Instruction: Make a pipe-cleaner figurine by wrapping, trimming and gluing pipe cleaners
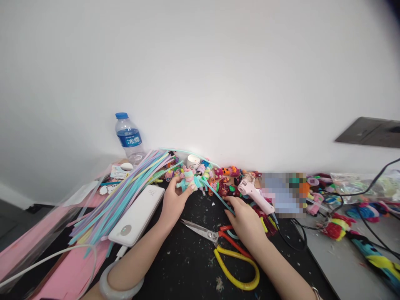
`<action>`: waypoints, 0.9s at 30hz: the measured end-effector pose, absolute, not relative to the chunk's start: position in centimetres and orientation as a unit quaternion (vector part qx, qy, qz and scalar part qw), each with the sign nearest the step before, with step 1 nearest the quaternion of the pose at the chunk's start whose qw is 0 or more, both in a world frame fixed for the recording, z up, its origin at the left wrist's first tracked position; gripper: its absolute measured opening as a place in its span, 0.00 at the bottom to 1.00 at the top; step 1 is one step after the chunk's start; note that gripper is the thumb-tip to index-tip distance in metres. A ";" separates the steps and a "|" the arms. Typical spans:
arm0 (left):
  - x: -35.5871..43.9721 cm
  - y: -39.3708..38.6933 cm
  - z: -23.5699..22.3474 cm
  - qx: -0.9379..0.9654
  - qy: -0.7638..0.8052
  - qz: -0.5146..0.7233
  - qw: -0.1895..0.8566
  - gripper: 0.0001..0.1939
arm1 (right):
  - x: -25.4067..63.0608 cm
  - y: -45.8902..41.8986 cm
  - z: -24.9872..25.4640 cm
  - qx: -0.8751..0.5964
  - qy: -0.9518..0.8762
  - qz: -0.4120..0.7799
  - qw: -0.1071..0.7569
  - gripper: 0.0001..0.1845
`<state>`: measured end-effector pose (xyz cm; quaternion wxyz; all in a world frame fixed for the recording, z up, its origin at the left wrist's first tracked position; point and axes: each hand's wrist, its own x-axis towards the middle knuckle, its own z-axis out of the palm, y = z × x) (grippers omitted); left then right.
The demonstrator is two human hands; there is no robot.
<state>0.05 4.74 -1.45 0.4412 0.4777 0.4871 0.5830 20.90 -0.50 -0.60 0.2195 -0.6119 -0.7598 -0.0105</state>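
Observation:
My left hand point(173, 202) is closed around a small pastel figure point(189, 178) made of fuzzy pipe cleaners in pink, mint and pale yellow. A light blue pipe cleaner point(216, 193) runs from the figure's right side toward my right hand point(245, 216). The fingers of that hand are bent together on the strand's far end, which they partly hide. Below and between my hands, a pair of scissors point(210, 236) with red and yellow handles lies with its blades slightly apart on the black mat point(184, 266). Small scraps are scattered over the mat.
A bundle of pastel pipe cleaners point(125, 200) and a white power bank point(137, 216) with a cable lie left. Behind stand a water bottle point(129, 137) and a paper cup point(193, 161). A pink glue gun point(256, 196) and several colourful fuzzy figures point(337, 227) lie right.

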 end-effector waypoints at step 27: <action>0.2 4.4 -1.2 0.563 0.534 0.545 0.317 0.20 | 21.9 -0.5 0.4 -0.570 -0.640 -0.034 0.514 0.08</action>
